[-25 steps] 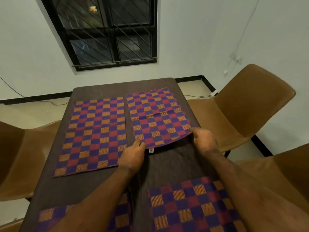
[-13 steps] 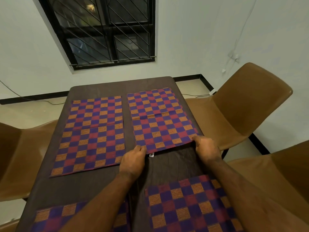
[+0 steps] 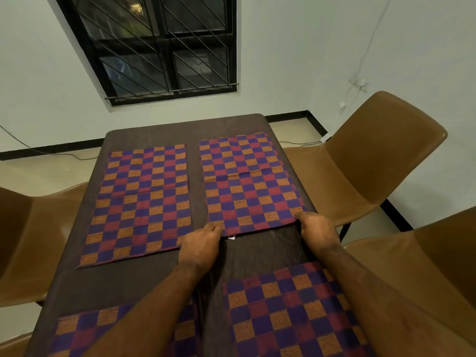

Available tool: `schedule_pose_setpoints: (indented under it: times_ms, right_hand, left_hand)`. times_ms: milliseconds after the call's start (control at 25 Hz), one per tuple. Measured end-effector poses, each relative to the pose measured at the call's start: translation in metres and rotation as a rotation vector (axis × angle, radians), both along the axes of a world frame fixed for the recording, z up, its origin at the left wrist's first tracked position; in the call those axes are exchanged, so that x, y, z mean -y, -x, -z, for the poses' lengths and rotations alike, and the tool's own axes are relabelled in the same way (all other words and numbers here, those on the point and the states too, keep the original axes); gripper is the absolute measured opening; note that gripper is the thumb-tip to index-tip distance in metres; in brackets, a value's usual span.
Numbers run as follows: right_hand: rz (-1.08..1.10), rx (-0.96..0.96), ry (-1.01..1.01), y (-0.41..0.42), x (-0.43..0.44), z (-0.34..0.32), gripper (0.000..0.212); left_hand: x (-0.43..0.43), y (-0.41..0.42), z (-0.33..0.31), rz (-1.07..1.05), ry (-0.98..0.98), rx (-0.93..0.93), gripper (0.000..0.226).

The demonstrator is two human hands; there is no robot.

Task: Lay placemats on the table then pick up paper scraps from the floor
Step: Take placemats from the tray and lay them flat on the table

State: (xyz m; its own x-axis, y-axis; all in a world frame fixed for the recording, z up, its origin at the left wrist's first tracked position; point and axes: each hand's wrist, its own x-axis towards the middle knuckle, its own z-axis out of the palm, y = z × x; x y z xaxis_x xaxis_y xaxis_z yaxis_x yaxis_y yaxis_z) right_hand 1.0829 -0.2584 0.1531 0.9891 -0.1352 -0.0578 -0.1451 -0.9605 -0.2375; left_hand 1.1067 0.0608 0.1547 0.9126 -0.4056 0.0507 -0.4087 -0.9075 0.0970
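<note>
Several checkered placemats in purple, red and orange lie on a dark brown table (image 3: 154,282). The far right placemat (image 3: 247,181) lies nearly flat, with a white tag at its near edge. My left hand (image 3: 199,249) pinches its near left corner. My right hand (image 3: 316,231) pinches its near right corner. The far left placemat (image 3: 141,202) lies flat beside it. Two more placemats sit close to me: the near right placemat (image 3: 286,313) and the near left placemat (image 3: 85,331), both partly under my forearms. No paper scraps show.
Brown chairs surround the table: one at far right (image 3: 373,161), one at near right (image 3: 425,266), one at left (image 3: 28,240). A barred window (image 3: 159,47) is in the white wall ahead. Cables run along the floor (image 3: 46,168) by the skirting.
Both hands have drawn the far right placemat's near edge toward me and flattened it; it now lies straighter, more in line with the far left one.
</note>
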Motion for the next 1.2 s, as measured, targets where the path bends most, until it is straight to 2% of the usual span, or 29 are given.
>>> schedule_pose_setpoints:
  times_ms: [440,800,1200]
  right_hand:
    - [0.005,0.03,0.035,0.004,-0.001,0.004,0.025]
    - [0.032,0.022,0.091,0.01,-0.003,0.005,0.028]
    - [0.025,0.095,0.098,0.022,-0.019,0.005,0.03]
  left_hand:
    - [0.001,0.004,0.001,-0.025,-0.005,-0.008,0.011]
    - [0.0,0.005,0.003,0.009,0.004,-0.022,0.013]
    - [-0.002,0.009,0.0,0.005,0.026,-0.063,0.022]
